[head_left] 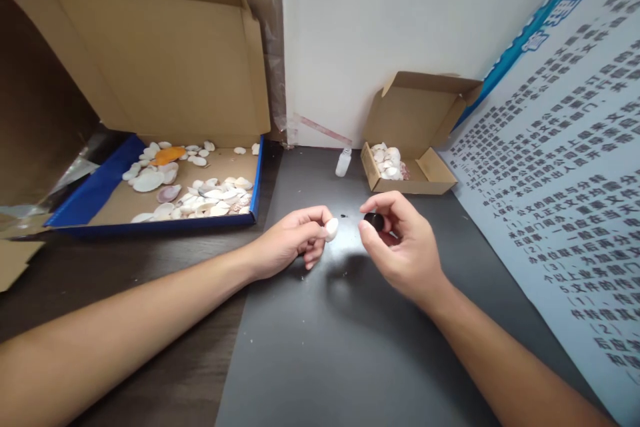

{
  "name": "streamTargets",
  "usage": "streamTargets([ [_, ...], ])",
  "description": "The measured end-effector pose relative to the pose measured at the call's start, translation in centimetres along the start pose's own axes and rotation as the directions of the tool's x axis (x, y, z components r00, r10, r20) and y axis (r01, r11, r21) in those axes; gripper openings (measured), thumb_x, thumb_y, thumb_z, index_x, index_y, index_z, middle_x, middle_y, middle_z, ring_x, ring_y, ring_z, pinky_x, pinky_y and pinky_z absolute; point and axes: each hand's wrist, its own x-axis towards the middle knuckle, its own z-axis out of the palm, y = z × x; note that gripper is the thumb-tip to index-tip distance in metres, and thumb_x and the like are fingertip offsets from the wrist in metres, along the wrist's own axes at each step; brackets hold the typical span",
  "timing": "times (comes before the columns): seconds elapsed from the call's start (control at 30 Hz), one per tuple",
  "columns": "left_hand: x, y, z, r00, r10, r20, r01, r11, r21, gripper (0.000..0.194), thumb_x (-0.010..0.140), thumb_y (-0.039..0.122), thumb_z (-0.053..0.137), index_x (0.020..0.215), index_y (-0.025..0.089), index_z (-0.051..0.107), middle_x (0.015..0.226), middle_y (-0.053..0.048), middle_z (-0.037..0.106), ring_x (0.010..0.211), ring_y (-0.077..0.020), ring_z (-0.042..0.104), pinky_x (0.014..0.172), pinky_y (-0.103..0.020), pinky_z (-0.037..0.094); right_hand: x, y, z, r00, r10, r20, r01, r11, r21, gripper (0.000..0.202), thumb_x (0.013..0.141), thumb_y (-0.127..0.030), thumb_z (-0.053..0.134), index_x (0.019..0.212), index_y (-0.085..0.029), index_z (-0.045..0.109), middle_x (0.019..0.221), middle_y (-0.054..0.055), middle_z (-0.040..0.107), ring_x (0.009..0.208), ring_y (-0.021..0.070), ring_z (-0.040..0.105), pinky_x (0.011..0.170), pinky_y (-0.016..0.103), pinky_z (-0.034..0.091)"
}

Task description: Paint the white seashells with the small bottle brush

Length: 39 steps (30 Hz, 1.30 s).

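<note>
My left hand [307, 237] pinches a small white seashell [332, 229] between thumb and fingertips, above the dark grey mat [300, 373]. A little to its right, my right hand [403, 240] grips a small, round, black object [373, 221] between thumb and fingers; its exact kind does not show. The two hands face each other with a gap between them. Just behind that gap, a tiny dark speck [344, 216] lies on the mat. A small whitish bottle [343, 163] stands farther back.
At the left, an open blue-edged cardboard box [117, 210] holds many shells and one orange piece [167, 155]. A smaller open cardboard box [445, 181] with shells stands at the back right. A white panel [385, 13] rises behind; a printed sheet [565, 167] borders the right.
</note>
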Motion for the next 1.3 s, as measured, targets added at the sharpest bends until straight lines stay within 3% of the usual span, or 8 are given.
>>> streamTargets([
  [0.13, -0.03, 0.08, -0.02, 1.0, -0.003, -0.002, 0.003, 1.0, 0.007, 0.009, 0.079, 0.023, 0.059, 0.079, 0.019, 0.051, 0.052, 0.008, 0.046, 0.04, -0.0066, 0.042, 0.043, -0.019, 0.038, -0.01, 0.08, -0.1, 0.999, 0.0, 0.035, -0.002, 0.998, 0.063, 0.008, 0.084, -0.02, 0.058, 0.092, -0.023, 0.056, 0.062, -0.006, 0.039, 0.052, 0.0105, 0.036, 0.047, 0.025, 0.032],
  [0.47, -0.04, 0.09, -0.01, 1.0, 0.022, -0.016, -0.022, 1.0, -0.005, 0.018, 0.08, 0.029, 0.066, 0.082, 0.019, 0.052, 0.055, 0.009, 0.048, 0.037, -0.0043, 0.041, 0.039, -0.017, 0.035, 0.3, 0.25, -0.32, 0.999, 0.028, -0.027, -0.027, 0.999, 0.039, 0.01, 0.082, -0.018, 0.059, 0.09, -0.023, 0.055, 0.063, -0.007, 0.034, 0.052, 0.0102, 0.031, 0.047, 0.024, 0.03],
  [0.57, -0.05, 0.14, 0.04, 0.999, 0.027, -0.017, -0.027, 1.0, 0.0, 0.019, 0.081, 0.031, 0.067, 0.083, 0.018, 0.053, 0.053, 0.009, 0.048, 0.036, -0.0039, 0.041, 0.039, -0.016, 0.033, 0.36, 0.33, -0.37, 1.0, 0.018, -0.005, -0.018, 0.993, 0.116, 0.008, 0.084, -0.02, 0.056, 0.091, -0.023, 0.055, 0.064, -0.006, 0.04, 0.054, 0.0107, 0.036, 0.05, 0.025, 0.033],
  [0.7, -0.02, 0.22, 0.03, 0.999, 0.026, -0.025, -0.026, 1.0, -0.001, 0.02, 0.082, 0.031, 0.068, 0.083, 0.018, 0.053, 0.054, 0.009, 0.049, 0.036, -0.0037, 0.041, 0.039, -0.016, 0.032, 0.32, 0.5, -0.31, 0.999, 0.044, -0.026, -0.043, 0.998, 0.047, 0.009, 0.083, -0.02, 0.059, 0.089, -0.023, 0.054, 0.061, -0.008, 0.035, 0.051, 0.01, 0.032, 0.049, 0.025, 0.03],
  [0.83, 0.0, 0.16, -0.03, 0.999, 0.036, -0.023, -0.037, 0.999, -0.011, 0.019, 0.082, 0.03, 0.068, 0.082, 0.017, 0.054, 0.054, 0.009, 0.05, 0.036, -0.0035, 0.041, 0.039, -0.016, 0.031, 0.28, 0.44, -0.21, 1.0, 0.031, 0.004, -0.031, 0.992, 0.118, 0.006, 0.085, -0.022, 0.057, 0.09, -0.023, 0.054, 0.063, -0.007, 0.039, 0.052, 0.0104, 0.035, 0.049, 0.025, 0.03],
  [0.93, 0.0, 0.1, -0.03, 0.999, 0.032, -0.026, -0.033, 0.999, -0.023, 0.019, 0.082, 0.03, 0.068, 0.081, 0.017, 0.054, 0.054, 0.008, 0.05, 0.037, -0.0039, 0.042, 0.04, -0.016, 0.032, 0.34, 0.36, -0.24, 0.999, 0.031, -0.029, -0.029, 0.998, 0.051, 0.009, 0.081, -0.019, 0.059, 0.088, -0.023, 0.054, 0.061, -0.008, 0.034, 0.051, 0.0101, 0.03, 0.048, 0.025, 0.028],
  [1.3, 0.01, 0.16, -0.07, 1.0, 0.001, -0.024, -0.002, 0.997, -0.074, 0.017, 0.079, 0.026, 0.069, 0.076, 0.016, 0.056, 0.05, 0.008, 0.05, 0.036, -0.0049, 0.044, 0.039, -0.017, 0.039, 0.25, 0.38, -0.21, 0.999, 0.038, 0.025, -0.041, 0.995, 0.094, 0.007, 0.083, -0.02, 0.057, 0.089, -0.023, 0.054, 0.062, -0.007, 0.037, 0.053, 0.0109, 0.034, 0.049, 0.025, 0.031],
])
